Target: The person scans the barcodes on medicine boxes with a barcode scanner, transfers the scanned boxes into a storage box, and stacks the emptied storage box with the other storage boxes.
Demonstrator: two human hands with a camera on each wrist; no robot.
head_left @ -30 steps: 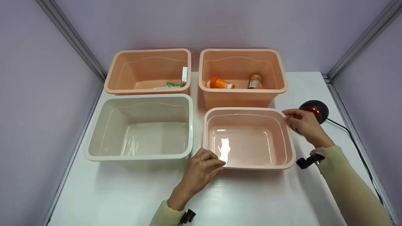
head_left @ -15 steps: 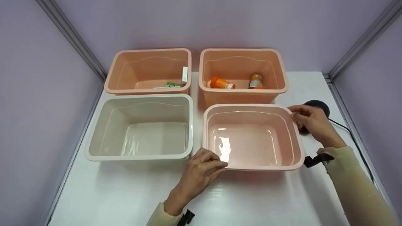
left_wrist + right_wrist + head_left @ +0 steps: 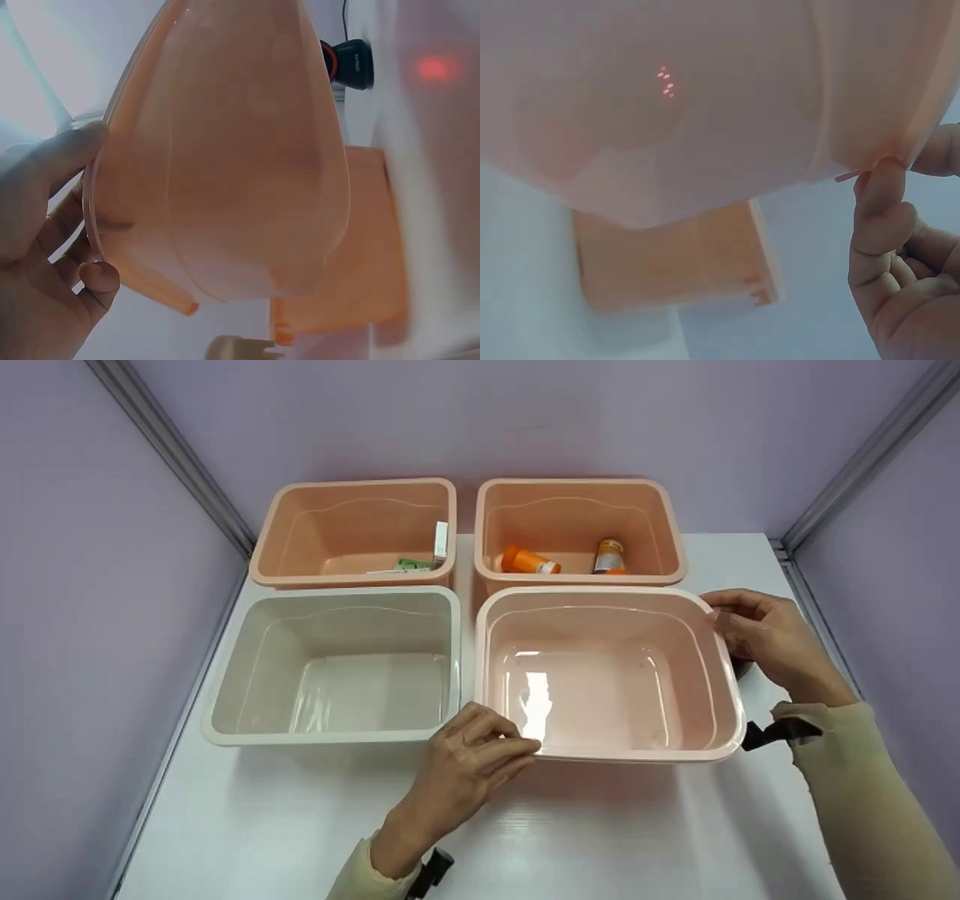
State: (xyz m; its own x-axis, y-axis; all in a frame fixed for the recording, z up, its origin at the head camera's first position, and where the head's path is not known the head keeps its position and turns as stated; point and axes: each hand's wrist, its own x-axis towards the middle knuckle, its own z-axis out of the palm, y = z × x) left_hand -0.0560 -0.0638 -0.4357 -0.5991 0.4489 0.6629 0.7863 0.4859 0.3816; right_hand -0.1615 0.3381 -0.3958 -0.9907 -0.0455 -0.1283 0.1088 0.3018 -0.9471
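Observation:
A light pink plastic bin (image 3: 600, 690) is held up off the table at the front right, with nothing inside it. My left hand (image 3: 459, 769) pinches its rim at the near left corner. At the far right corner my right hand (image 3: 776, 637) pinches the rim between thumb and fingers. In the left wrist view the bin's underside (image 3: 341, 165) stands apart from the white tabletop (image 3: 442, 187). The right wrist view has my right hand's curled fingers (image 3: 881, 199) at the rim's edge.
A white bin (image 3: 337, 737) stands left of the pink one. Behind are two orange bins: the left one (image 3: 360, 532) has small boxes (image 3: 441, 541), the right one (image 3: 577, 525) bottles (image 3: 529, 560). A black scanner with a red light (image 3: 354, 64) stands at the right, mostly hidden in the head view.
The pink bin has risen and looks larger, its far rim now overlapping the front of the right orange bin. Both hands keep their grip, the right one moving outward and away.

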